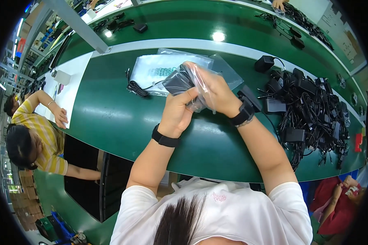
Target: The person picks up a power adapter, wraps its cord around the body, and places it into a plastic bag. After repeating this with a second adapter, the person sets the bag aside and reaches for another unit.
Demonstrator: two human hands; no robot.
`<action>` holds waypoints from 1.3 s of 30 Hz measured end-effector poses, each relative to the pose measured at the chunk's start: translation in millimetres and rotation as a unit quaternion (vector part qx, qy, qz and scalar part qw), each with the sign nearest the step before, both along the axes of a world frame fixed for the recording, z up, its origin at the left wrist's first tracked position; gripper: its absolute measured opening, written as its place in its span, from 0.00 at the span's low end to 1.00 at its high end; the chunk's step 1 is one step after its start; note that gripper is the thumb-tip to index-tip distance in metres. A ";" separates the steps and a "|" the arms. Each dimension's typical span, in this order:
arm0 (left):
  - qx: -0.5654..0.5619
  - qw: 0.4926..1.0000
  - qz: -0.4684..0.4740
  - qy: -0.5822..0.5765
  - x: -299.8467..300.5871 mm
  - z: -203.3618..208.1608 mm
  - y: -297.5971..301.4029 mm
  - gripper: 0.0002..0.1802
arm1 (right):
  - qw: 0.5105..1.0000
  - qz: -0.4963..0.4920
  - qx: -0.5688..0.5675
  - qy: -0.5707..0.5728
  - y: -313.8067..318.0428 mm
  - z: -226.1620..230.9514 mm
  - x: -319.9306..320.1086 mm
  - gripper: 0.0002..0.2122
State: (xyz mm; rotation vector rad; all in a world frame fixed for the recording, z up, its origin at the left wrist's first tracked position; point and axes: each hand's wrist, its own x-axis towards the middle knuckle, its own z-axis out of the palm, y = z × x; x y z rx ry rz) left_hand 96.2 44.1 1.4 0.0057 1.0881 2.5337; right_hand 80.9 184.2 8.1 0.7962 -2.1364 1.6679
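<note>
- The left hand (176,112) is holding the black adapter (176,84) from the near side, thumb uppermost.
- The adapter is slanting over the counter (106,106), between both hands — long axis unclear.
- The right hand (217,89) is gripping the clear bag (201,83) — just right of the adapter.

Crinkled, glossy clear film forms a plastic bag (205,90) against the smooth black plastic of a power adapter (177,84), above a green worktable (110,110) with a smooth, softly shining top. Black plastic casings and plastic-coated cords make up the adapter pile (306,102), while a shirt (241,204) shows matt white cloth and the left wrist strap (166,141) looks like dull black fabric.
</note>
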 end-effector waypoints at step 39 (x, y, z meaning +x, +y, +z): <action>0.117 0.992 0.027 0.045 -2.2 -0.1 -7.7 0.19 | 0.975 -0.064 -0.149 -0.151 -0.7 23.6 7.0 0.03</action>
